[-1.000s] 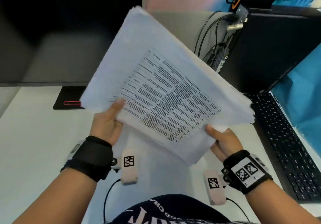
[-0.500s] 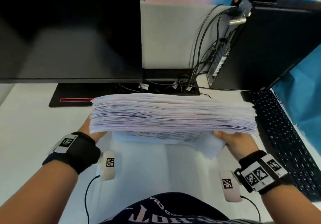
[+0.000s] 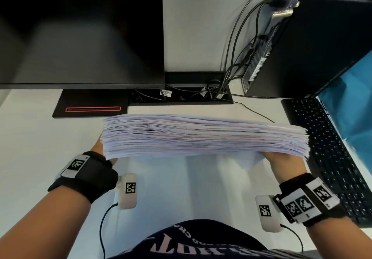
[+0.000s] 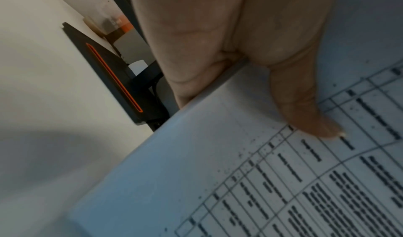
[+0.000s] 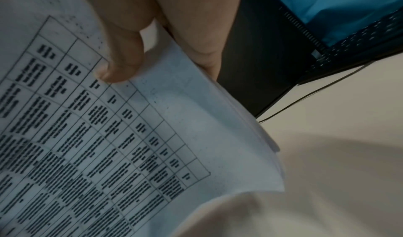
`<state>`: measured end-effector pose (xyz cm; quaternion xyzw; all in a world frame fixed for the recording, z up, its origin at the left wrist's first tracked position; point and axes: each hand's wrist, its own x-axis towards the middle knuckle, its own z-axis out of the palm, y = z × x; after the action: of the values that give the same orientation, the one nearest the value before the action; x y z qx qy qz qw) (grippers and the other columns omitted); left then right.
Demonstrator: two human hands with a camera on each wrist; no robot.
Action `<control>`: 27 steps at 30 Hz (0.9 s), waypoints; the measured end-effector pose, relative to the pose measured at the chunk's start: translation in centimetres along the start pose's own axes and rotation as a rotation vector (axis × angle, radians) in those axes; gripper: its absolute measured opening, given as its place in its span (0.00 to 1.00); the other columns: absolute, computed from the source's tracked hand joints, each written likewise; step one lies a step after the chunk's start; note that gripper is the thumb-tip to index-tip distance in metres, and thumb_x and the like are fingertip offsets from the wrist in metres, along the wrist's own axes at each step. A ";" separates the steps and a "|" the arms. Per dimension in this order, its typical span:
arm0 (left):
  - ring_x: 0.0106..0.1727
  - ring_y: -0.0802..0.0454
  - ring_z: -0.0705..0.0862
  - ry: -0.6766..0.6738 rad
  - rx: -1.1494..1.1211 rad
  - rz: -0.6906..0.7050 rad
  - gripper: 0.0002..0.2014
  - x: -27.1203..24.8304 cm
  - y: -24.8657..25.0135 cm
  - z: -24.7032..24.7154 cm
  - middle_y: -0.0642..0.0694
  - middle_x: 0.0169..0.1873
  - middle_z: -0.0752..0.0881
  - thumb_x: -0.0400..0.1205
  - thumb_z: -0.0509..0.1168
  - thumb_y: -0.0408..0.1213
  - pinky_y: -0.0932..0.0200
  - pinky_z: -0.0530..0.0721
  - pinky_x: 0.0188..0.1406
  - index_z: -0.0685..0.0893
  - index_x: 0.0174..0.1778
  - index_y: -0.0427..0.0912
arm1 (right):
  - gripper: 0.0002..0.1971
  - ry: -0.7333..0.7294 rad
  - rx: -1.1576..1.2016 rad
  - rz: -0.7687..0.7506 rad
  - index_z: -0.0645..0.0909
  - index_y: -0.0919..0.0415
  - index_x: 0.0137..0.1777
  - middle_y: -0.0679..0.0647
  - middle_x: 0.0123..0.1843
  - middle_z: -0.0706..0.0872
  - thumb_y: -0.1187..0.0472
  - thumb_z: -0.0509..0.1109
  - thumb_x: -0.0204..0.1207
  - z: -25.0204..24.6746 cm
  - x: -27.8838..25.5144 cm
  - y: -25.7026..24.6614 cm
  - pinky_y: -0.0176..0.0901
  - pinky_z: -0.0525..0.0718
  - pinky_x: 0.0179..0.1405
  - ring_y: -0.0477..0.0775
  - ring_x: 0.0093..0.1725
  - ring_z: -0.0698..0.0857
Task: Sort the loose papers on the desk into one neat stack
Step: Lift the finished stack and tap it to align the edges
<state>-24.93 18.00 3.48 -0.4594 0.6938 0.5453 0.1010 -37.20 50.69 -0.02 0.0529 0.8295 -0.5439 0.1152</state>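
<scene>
Both hands are holding the paper stack (image 3: 205,136) on edge above the white desk (image 3: 36,142)

The left hand (image 3: 98,148) is gripping the stack's left end, thumb (image 4: 305,102) lying on the printed table sheet, fingers hidden behind; the right hand (image 3: 281,162) is clamping the right end likewise, thumb (image 5: 124,54) pressing the front page. The stack is standing with sheet edges facing up, slightly uneven, one sheet corner (image 3: 251,162) sagging below near the right hand. Stack is sitting in front of the monitor (image 3: 80,29) and its base (image 3: 90,106), left of the keyboard (image 3: 332,154); whether its lower edge is touching the desk cannot be told
</scene>
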 end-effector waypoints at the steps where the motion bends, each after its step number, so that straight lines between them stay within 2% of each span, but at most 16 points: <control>1: 0.56 0.37 0.76 0.014 -0.051 0.102 0.11 1.7 -0.5 0.2 0.33 0.49 0.82 0.83 0.57 0.19 0.61 0.73 0.38 0.80 0.59 0.24 | 0.03 -0.006 0.007 0.003 0.82 0.65 0.48 0.55 0.42 0.87 0.66 0.70 0.76 -0.2 -0.1 -0.1 0.34 0.80 0.44 0.60 0.45 0.84; 2: 0.63 0.40 0.78 0.033 -0.042 0.194 0.11 2.4 -1.1 0.4 0.39 0.54 0.84 0.84 0.61 0.27 0.65 0.79 0.33 0.80 0.60 0.27 | 0.06 -0.014 -0.078 -0.030 0.83 0.66 0.41 0.52 0.33 0.88 0.62 0.74 0.73 0.5 0.0 0.2 0.31 0.78 0.38 0.57 0.39 0.85; 3: 0.64 0.50 0.81 -0.006 -0.080 0.323 0.16 2.2 -1.2 0.4 0.51 0.53 0.86 0.80 0.69 0.37 0.70 0.83 0.37 0.81 0.61 0.33 | 0.09 0.001 -0.090 -0.041 0.83 0.66 0.38 0.50 0.28 0.87 0.60 0.77 0.71 0.7 -0.3 0.1 0.28 0.76 0.32 0.50 0.34 0.86; 4: 0.57 0.61 0.84 -0.048 -0.033 0.433 0.20 2.3 -1.4 0.4 0.61 0.46 0.88 0.71 0.74 0.43 0.60 0.86 0.51 0.83 0.57 0.41 | 0.08 -0.011 -0.071 -0.015 0.82 0.63 0.37 0.46 0.25 0.86 0.60 0.78 0.69 0.8 -0.6 0.1 0.24 0.75 0.30 0.38 0.29 0.85; 6: 0.44 0.69 0.86 -0.092 0.000 0.526 0.14 3.3 -1.7 0.6 0.65 0.39 0.90 0.64 0.75 0.40 0.45 0.84 0.59 0.87 0.45 0.52 | 0.07 -0.018 0.008 -0.043 0.83 0.55 0.42 0.39 0.32 0.87 0.62 0.78 0.68 1.0 -0.7 0.2 0.26 0.76 0.37 0.30 0.32 0.84; 8: 0.42 0.70 0.85 -0.130 -0.015 0.558 0.12 3.3 -1.6 0.4 0.66 0.38 0.89 0.64 0.77 0.36 0.56 0.83 0.53 0.88 0.40 0.57 | 0.13 -0.008 0.035 -0.100 0.84 0.53 0.52 0.41 0.44 0.88 0.62 0.78 0.68 0.5 -0.7 0.0 0.30 0.79 0.44 0.32 0.43 0.85; 10: 0.41 0.73 0.84 -0.140 -0.019 0.606 0.16 3.5 -1.4 0.6 0.69 0.38 0.88 0.69 0.78 0.28 0.67 0.80 0.48 0.86 0.42 0.55 | 0.16 0.005 0.049 -0.124 0.83 0.53 0.54 0.40 0.46 0.86 0.63 0.78 0.68 0.2 -0.4 -0.6 0.22 0.78 0.39 0.27 0.41 0.84; 12: 0.41 0.73 0.84 -0.168 -0.007 0.619 0.16 3.7 -1.2 0.6 0.69 0.37 0.88 0.73 0.74 0.23 0.74 0.80 0.43 0.85 0.46 0.50 | 0.17 -0.022 0.040 -0.130 0.83 0.53 0.56 0.41 0.47 0.86 0.63 0.78 0.68 -0.1 -0.1 -0.7 0.26 0.78 0.44 0.29 0.43 0.84; 15: 0.43 0.69 0.85 -0.208 -0.013 0.564 0.16 4.2 -1.0 0.3 0.64 0.40 0.90 0.71 0.76 0.24 0.73 0.81 0.44 0.86 0.50 0.47 | 0.16 -0.075 -0.032 -0.078 0.83 0.58 0.57 0.48 0.47 0.87 0.61 0.78 0.69 -0.2 0.2 -0.5 0.37 0.76 0.48 0.47 0.47 0.84; 17: 0.51 0.61 0.86 -0.221 -0.003 0.525 0.19 4.8 -1.0 0.1 0.55 0.46 0.91 0.69 0.78 0.26 0.62 0.82 0.53 0.86 0.53 0.48 | 0.09 -0.065 -0.100 -0.038 0.81 0.61 0.38 0.48 0.29 0.82 0.58 0.76 0.71 -0.3 0.3 -0.4 0.28 0.73 0.31 0.46 0.30 0.79; 18: 0.54 0.56 0.86 -0.235 -0.001 0.515 0.20 5.0 -1.0 0.1 0.51 0.49 0.90 0.69 0.78 0.26 0.57 0.82 0.56 0.86 0.54 0.49 | 0.17 -0.045 -0.119 -0.050 0.74 0.60 0.27 0.45 0.20 0.75 0.58 0.76 0.72 -0.2 0.4 -0.3 0.26 0.68 0.22 0.43 0.21 0.73; 20: 0.56 0.53 0.85 -0.222 0.056 0.522 0.20 5.4 -1.0 0.3 0.49 0.53 0.89 0.69 0.78 0.28 0.53 0.81 0.58 0.85 0.53 0.51 | 0.21 -0.023 -0.151 -0.085 0.68 0.56 0.24 0.44 0.12 0.73 0.60 0.74 0.73 -0.1 0.5 -0.5 0.25 0.69 0.18 0.40 0.14 0.73; 22: 0.54 0.53 0.85 -0.206 0.075 0.492 0.20 5.9 -0.9 0.6 0.50 0.51 0.89 0.67 0.81 0.31 0.55 0.82 0.54 0.86 0.50 0.52 | 0.07 -0.054 -0.094 -0.109 0.80 0.58 0.35 0.37 0.21 0.83 0.61 0.74 0.73 -0.4 0.9 -0.3 0.18 0.75 0.25 0.30 0.23 0.81; 23: 0.53 0.54 0.86 -0.192 0.070 0.459 0.19 6.3 -0.8 0.8 0.52 0.49 0.89 0.67 0.81 0.32 0.58 0.81 0.51 0.86 0.50 0.51 | 0.04 -0.061 -0.053 -0.094 0.83 0.59 0.44 0.39 0.31 0.88 0.60 0.74 0.72 -0.5 1.0 -0.2 0.21 0.81 0.36 0.30 0.32 0.85; 25: 0.49 0.60 0.85 -0.165 0.098 0.441 0.17 6.7 -0.3 1.3 0.58 0.45 0.87 0.69 0.79 0.34 0.67 0.78 0.43 0.85 0.51 0.49 | 0.18 -0.105 0.065 -0.056 0.85 0.56 0.54 0.49 0.47 0.91 0.52 0.79 0.65 -0.8 1.2 0.7 0.46 0.86 0.54 0.48 0.48 0.90; 27: 0.46 0.65 0.84 -0.181 0.095 0.458 0.19 7.2 0.1 2.0 0.62 0.44 0.86 0.70 0.78 0.34 0.71 0.75 0.38 0.83 0.54 0.50 | 0.32 -0.139 0.203 0.039 0.85 0.54 0.55 0.54 0.53 0.91 0.43 0.84 0.50 -1.2 1.2 1.8 0.55 0.84 0.54 0.58 0.53 0.89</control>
<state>-29.73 15.96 -1.83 -0.2343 0.7928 0.5597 0.0579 -38.15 52.43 -1.46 0.0428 0.7589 -0.6252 0.1770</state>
